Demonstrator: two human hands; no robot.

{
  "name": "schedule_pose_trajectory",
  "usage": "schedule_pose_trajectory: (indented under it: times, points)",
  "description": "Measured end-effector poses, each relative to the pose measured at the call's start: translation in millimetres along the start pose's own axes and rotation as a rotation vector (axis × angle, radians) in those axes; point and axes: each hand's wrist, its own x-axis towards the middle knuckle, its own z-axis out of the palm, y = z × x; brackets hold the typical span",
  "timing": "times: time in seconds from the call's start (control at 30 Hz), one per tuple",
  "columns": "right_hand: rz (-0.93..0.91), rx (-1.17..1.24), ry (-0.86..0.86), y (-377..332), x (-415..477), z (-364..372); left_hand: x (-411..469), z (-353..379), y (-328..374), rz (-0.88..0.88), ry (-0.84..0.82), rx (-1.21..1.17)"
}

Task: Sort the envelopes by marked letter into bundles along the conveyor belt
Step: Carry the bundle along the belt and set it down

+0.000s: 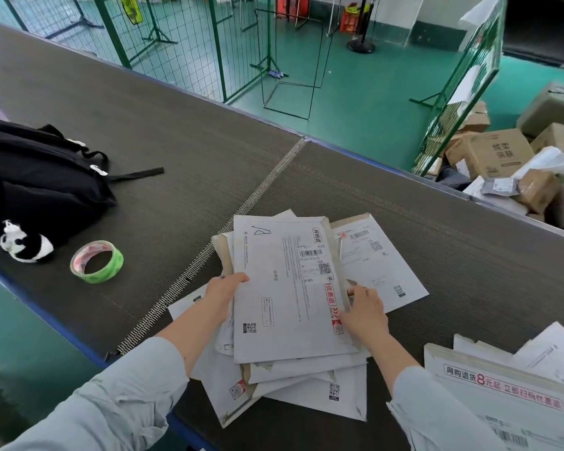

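Observation:
A stack of white envelopes [284, 307] lies on the dark conveyor belt [176, 164] in front of me. Its top envelope bears a hand-drawn letter A [261, 231] near the far left corner. My left hand [223, 292] grips the stack's left edge, fingers curled over the top envelope. My right hand [365, 312] holds the stack's right edge, fingers tucked against it. One separate envelope [381, 262] lies flat just right of the stack. More envelopes [293, 392] fan out beneath the stack's near end.
A black backpack [36, 180] with a panda charm [25, 244] and a green tape roll [97, 262] sit on the belt at left. Another envelope pile [515, 385] lies at near right. Cardboard boxes [492, 154] and green mesh fencing [163, 37] stand beyond the belt.

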Motion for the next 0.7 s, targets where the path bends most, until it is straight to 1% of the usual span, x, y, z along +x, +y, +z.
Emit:
schedule_pose_trajectory:
  times: [0.13, 0.27, 0.4, 0.47, 0.53, 0.6, 0.7]
  points:
    - [0.001, 0.011, -0.019, 1.9, 1.2, -1.7, -4.1, 5.1, 2.9, 0.062, -0.041, -0.033]
    - [0.029, 0.028, -0.027, 3.2, 5.7, -0.8, -2.6, 11.0, -4.6, 0.125, -0.142, -0.021]
    - [0.031, 0.101, -0.033, 4.1, -0.7, -1.5, -12.2, 15.4, -13.2, 0.269, -0.166, -0.024]
    - [0.014, 0.231, -0.05, 7.3, -4.3, -2.6, -18.7, 14.6, -13.7, 0.311, -0.204, -0.069]
    - [0.048, 0.463, -0.026, 5.0, -9.9, -8.7, -28.1, 11.3, -9.5, 0.338, -0.293, -0.098]
    - [0.078, 0.69, 0.026, -1.3, -18.7, -22.5, -45.3, 10.0, 0.1, 0.397, -0.422, -0.087]
    - [0.034, 0.992, 0.154, -12.5, -33.1, -47.7, -67.2, 13.0, 17.4, 0.426, -0.584, -0.033]
